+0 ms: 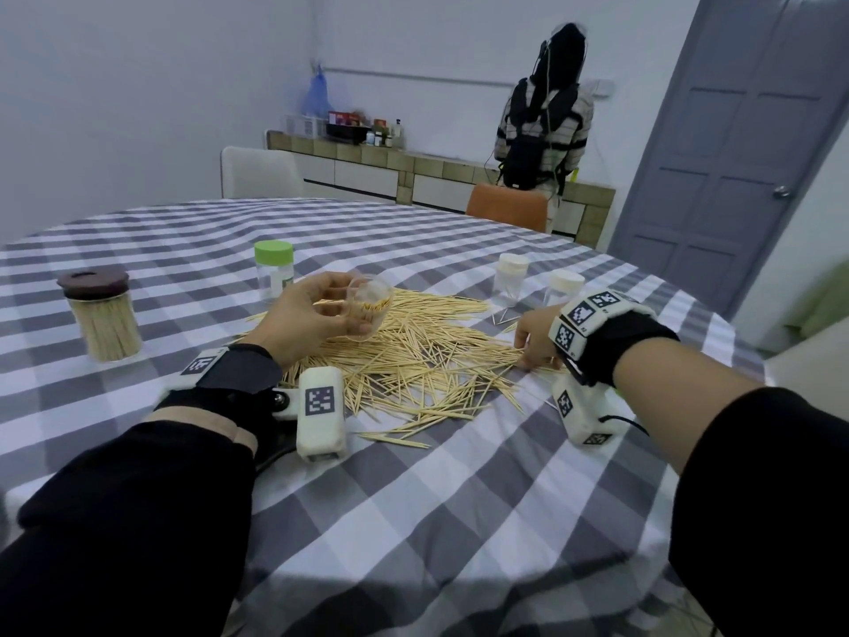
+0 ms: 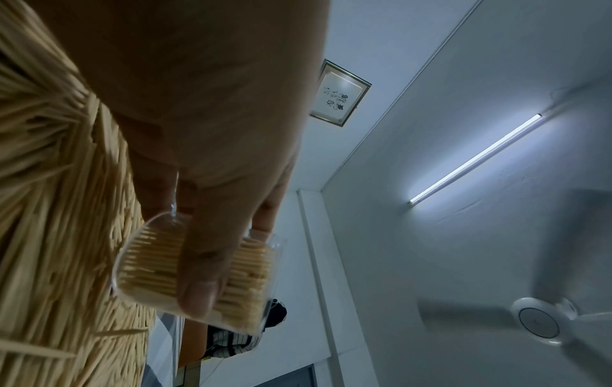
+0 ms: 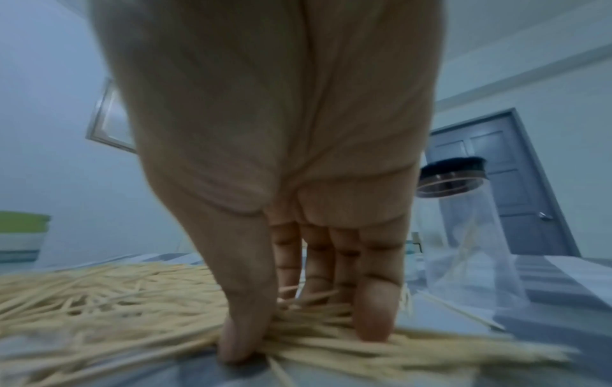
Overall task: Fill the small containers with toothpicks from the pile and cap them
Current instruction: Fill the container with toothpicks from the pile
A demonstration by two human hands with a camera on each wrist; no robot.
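A round table [image 1: 459, 521] under a grey and white checked cloth carries the whole job, and a broad pile of toothpicks [image 1: 413, 360] spreads across its middle. Beyond the table a second person [image 1: 542, 126] stands with their back turned at a tiled counter [image 1: 432, 170].

Around the pile stand four jars. A tall clear jar with a dark brown lid [image 1: 103, 314] sits well to the left, packed full. A green-capped jar [image 1: 274, 268] stands behind the pile, and two white-capped jars [image 1: 511, 280] [image 1: 563, 287] stand at its far right edge; how full these three are cannot be told.

The left hand [image 1: 303, 314] is curled round a small clear container [image 1: 367, 310], holding it tilted and uncapped above the pile. The left wrist view shows it already well stocked with toothpicks, the thumb [image 2: 198, 275] laid across its wall.

The right hand [image 1: 535, 337] is down on the right edge of the pile, thumb [image 3: 245, 314] and fingertips [image 3: 371, 314] closing on a bunch of toothpicks in a pinch, though that picture is blurred.

The risks look plain enough. The tilted, open container could shed its load if it tips further. A loosely gathered, crossed bunch may jam at the mouth or scatter over the cloth. The right wrist works near the white-capped jars and could knock one over.
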